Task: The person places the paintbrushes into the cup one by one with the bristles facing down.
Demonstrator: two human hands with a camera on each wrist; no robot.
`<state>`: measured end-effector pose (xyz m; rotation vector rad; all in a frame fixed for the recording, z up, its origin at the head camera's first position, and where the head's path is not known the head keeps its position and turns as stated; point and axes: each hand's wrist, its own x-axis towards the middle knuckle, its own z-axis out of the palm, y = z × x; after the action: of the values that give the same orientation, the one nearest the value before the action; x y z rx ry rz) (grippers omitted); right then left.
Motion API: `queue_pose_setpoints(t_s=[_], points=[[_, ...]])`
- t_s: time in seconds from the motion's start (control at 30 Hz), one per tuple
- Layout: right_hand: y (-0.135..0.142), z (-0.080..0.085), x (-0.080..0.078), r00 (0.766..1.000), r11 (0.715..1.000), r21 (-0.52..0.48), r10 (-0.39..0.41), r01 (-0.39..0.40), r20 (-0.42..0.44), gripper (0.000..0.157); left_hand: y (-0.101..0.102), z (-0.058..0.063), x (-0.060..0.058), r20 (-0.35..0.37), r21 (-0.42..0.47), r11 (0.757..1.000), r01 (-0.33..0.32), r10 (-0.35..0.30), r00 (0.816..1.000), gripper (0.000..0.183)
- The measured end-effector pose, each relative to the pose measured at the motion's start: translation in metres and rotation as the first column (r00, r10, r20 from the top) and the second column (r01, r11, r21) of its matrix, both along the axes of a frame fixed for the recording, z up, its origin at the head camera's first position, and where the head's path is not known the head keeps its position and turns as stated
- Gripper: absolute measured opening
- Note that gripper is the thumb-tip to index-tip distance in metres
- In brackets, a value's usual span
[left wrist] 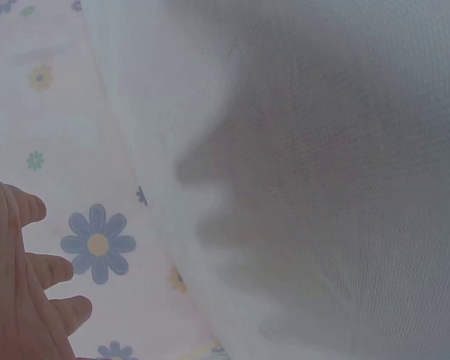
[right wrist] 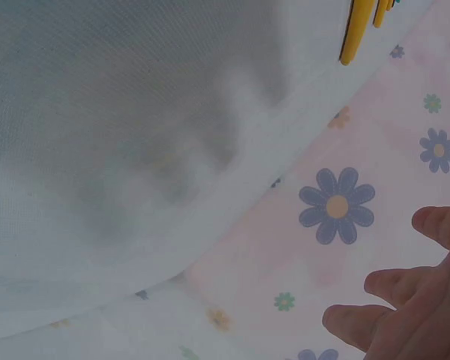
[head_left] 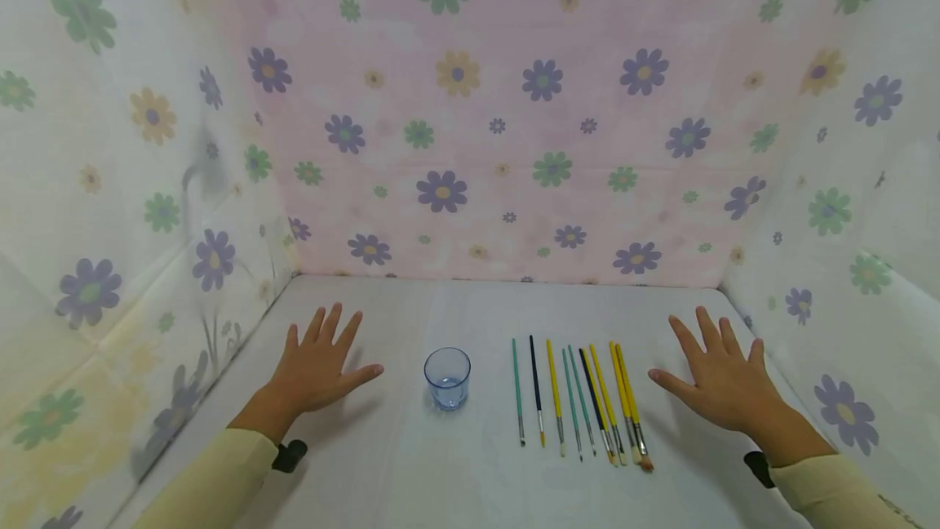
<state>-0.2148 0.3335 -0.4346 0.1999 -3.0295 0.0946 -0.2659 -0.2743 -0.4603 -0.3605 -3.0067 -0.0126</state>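
My left hand (head_left: 316, 366) is held over the left part of the white table, fingers spread and holding nothing. To its right stands an upright, clear bluish glass (head_left: 447, 382). Several slim paintbrushes lie side by side right of the glass, bristles toward me, with teal (head_left: 517, 386), dark (head_left: 536, 386) and yellow (head_left: 554, 382) handles. My right hand (head_left: 723, 382) hovers to the right of the brushes, its fingers spread too. In the right wrist view, yellow handle ends (right wrist: 354, 37) show at the top, apart from the fingers (right wrist: 360, 319).
White cloth covers the table (head_left: 352, 480). A pink flowered cloth (head_left: 499, 104) rises along the back edge, and pale flowered cloths stand at the left (head_left: 139, 211) and right (head_left: 844, 284). A dark band (head_left: 290, 456) is at the left wrist.
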Motion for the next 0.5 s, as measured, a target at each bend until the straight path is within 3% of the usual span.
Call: queue_pose_setpoints(t_s=[0.3, 0.43, 0.5], points=[[-0.004, -0.001, 0.0, 1.0, 0.999, -0.029, -0.014, 0.014, 0.022, 0.102, 0.005, -0.001, 0.001, 0.013, 0.033, 0.999, 0.014, -0.014, 1.0, 0.11], [-0.004, -0.007, -0.004, 0.999, 0.997, -0.069, -0.022, 0.024, 0.031, 0.099, 0.019, -0.003, 0.006, 0.035, 0.168, 0.984, 0.066, -0.073, 0.997, 0.102], [-0.004, -0.011, -0.006, 0.999, 0.995, -0.098, -0.023, 0.026, 0.04, 0.099, 0.028, -0.005, 0.008, 0.075, 0.285, 0.955, 0.083, -0.108, 0.991, 0.098]])
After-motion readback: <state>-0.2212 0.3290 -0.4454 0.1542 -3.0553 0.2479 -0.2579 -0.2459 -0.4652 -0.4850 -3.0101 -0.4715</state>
